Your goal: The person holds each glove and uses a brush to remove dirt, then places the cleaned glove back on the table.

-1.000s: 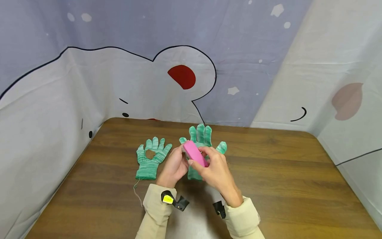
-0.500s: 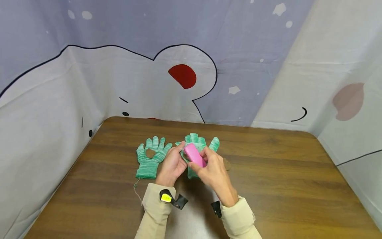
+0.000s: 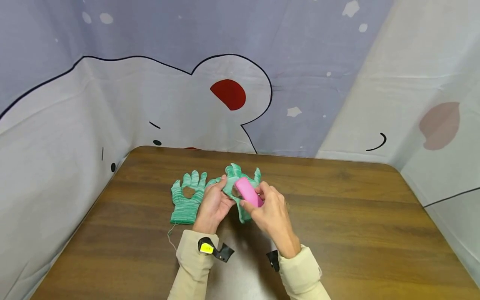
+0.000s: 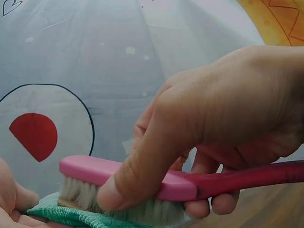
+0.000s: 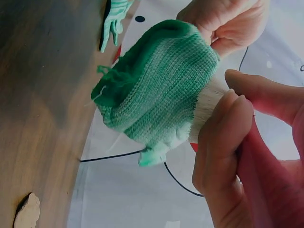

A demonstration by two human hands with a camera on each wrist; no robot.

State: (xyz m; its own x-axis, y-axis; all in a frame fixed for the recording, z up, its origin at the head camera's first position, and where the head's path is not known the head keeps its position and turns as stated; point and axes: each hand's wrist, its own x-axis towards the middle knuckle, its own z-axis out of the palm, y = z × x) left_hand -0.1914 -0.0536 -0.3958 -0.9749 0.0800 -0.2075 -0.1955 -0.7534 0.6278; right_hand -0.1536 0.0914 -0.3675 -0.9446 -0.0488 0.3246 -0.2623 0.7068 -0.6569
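My right hand [image 3: 273, 214] grips a pink brush [image 3: 248, 191] by its back, thumb along one side and fingers on the other. Its pale bristles [image 4: 156, 213] press against a green knitted glove [image 5: 161, 85]. The left hand [image 3: 213, 206] holds this glove up off the table, thumb on top, with the cuff hanging toward me. A brown patch [image 3: 236, 191] shows on the glove beside the brush head. The brush's darker red handle [image 4: 251, 178] runs back under the right palm. A second green glove [image 3: 185, 212] lies flat at the left, fingers pointing away, a round brown patch on its palm.
A loose thread [image 3: 170, 236] trails from the flat glove's cuff. In the right wrist view, a small beige piece [image 5: 28, 211] lies on the wooden table [image 3: 356, 233]. A printed cloth [image 3: 300, 75] hangs behind the table's far edge.
The held glove has tilted and bunched up, its fingers shifting left and its brown patch coming into view. The brush has moved slightly right and down with the right hand.
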